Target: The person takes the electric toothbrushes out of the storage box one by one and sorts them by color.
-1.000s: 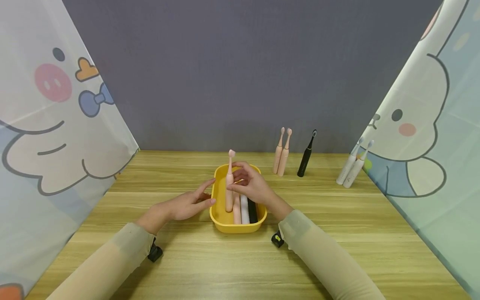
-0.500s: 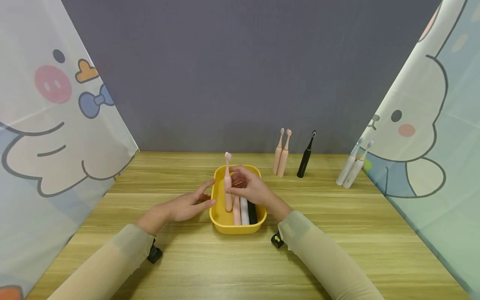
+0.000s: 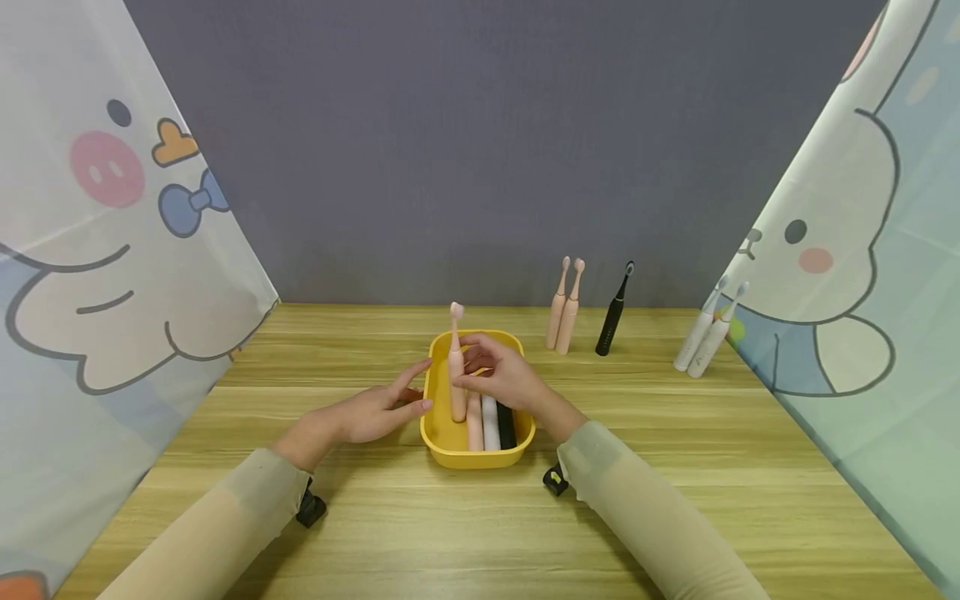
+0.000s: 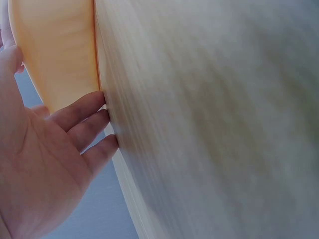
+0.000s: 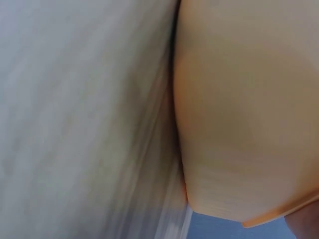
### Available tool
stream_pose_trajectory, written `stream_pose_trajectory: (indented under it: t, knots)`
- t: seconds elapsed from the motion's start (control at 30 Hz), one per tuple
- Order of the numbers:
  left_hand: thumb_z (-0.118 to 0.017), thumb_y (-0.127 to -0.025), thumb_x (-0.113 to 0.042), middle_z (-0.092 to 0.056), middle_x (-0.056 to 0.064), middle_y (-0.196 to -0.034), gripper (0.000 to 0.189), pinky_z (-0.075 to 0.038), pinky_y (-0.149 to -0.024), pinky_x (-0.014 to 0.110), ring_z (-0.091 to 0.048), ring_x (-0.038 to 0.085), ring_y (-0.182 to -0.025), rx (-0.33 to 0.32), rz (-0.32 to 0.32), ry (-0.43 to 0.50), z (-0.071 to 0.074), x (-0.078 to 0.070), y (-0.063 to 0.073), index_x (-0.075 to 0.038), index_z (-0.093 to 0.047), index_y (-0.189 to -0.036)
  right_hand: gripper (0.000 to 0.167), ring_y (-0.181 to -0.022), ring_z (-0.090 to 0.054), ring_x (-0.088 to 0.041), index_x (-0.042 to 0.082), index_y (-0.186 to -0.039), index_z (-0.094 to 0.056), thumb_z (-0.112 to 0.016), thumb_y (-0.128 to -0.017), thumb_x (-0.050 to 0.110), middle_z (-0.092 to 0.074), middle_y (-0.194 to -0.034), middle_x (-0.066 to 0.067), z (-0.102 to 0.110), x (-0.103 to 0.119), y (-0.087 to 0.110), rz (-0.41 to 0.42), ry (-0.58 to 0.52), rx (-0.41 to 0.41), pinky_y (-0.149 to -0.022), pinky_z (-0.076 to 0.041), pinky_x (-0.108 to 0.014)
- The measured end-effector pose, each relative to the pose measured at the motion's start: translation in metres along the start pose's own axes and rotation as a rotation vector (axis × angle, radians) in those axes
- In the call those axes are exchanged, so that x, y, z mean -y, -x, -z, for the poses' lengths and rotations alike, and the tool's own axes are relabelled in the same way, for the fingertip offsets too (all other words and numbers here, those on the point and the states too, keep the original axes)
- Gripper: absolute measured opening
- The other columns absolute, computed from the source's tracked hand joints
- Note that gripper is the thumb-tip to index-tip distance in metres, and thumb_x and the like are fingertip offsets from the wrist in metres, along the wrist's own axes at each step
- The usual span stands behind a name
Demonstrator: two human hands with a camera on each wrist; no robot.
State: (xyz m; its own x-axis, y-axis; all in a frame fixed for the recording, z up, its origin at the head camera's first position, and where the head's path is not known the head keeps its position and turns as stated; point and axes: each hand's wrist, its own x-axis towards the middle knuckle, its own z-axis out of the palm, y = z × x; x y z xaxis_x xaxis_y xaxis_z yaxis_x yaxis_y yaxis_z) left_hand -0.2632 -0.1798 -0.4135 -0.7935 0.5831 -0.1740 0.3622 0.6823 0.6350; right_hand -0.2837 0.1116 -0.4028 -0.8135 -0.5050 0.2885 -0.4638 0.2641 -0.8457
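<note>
In the head view my right hand [image 3: 510, 382] pinches a pink electric toothbrush [image 3: 457, 398] by its handle. The toothbrush stands tilted inside a yellow plastic basket [image 3: 480, 460], brush head up and past the far rim. To its right lie a pink [image 3: 475, 429], a white [image 3: 491, 429] and a black toothbrush handle [image 3: 507, 429], their upper parts hidden by my right hand. My left hand [image 3: 371, 414] rests against the basket's left side with fingers spread. In the left wrist view, its fingertips [image 4: 97, 99] reach the bottom of the basket wall [image 4: 57, 50].
Behind the basket to the right stand two pink toothbrushes [image 3: 567, 325] and a black one [image 3: 611, 325]. Two white toothbrushes [image 3: 707, 342] stand farther right by the printed side curtain [image 3: 810, 317]. A grey panel [image 3: 480, 167] closes off the back of the wooden table [image 3: 420, 533].
The pink toothbrush's head has tipped slightly left, and my right hand's fingers have moved slightly left and lower with it. My left hand and the basket stay in place.
</note>
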Motion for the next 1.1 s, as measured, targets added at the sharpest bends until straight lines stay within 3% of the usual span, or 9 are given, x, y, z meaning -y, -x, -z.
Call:
stream_pose_trajectory:
  t: [0.43, 0.83, 0.97, 1.1]
  knots:
    - [-0.046, -0.113, -0.066, -0.060, 0.015, -0.161, 0.084, -0.037, -0.128, 0.065, -0.055, 0.039, -0.151, -0.011, -0.015, -0.003, 0.000, -0.002, 0.000, -0.033, -0.004, -0.178, 0.057, -0.107, -0.074, -0.023, 0.004, -0.150, -0.056, -0.081, -0.099, 0.001, -0.072, -0.124, -0.020, 0.011, 0.011, 0.000, 0.008, -0.043, -0.083, -0.094, -0.064, -0.031]
    - [-0.046, -0.113, -0.066, -0.059, 0.016, -0.162, 0.085, -0.036, -0.129, 0.065, -0.054, 0.041, -0.152, -0.017, -0.021, -0.018, 0.001, 0.000, 0.000, -0.031, -0.005, -0.178, 0.055, -0.100, -0.074, -0.007, -0.004, -0.145, -0.057, -0.079, -0.095, -0.010, -0.070, -0.122, -0.029, 0.066, 0.029, 0.003, 0.151, -0.040, -0.201, -0.088, -0.064, -0.023]
    - [-0.047, -0.113, -0.065, -0.058, 0.017, -0.162, 0.085, -0.036, -0.130, 0.065, -0.053, 0.041, -0.153, -0.012, -0.022, -0.009, 0.000, 0.000, 0.000, -0.030, -0.005, -0.178, 0.054, -0.101, -0.074, -0.007, -0.002, -0.146, -0.057, -0.079, -0.096, -0.008, -0.071, -0.123, -0.028, 0.085, 0.029, 0.009, 0.141, 0.008, -0.229, -0.089, -0.063, -0.022]
    - [-0.047, -0.113, -0.064, -0.058, 0.017, -0.162, 0.085, -0.036, -0.129, 0.065, -0.053, 0.041, -0.153, -0.009, -0.022, 0.000, 0.000, 0.000, 0.000, -0.030, -0.005, -0.178, 0.056, -0.104, -0.073, -0.008, 0.002, -0.149, -0.057, -0.081, -0.099, 0.002, -0.071, -0.128, -0.022, 0.101, 0.026, 0.018, 0.074, 0.074, -0.261, -0.086, -0.062, -0.020]
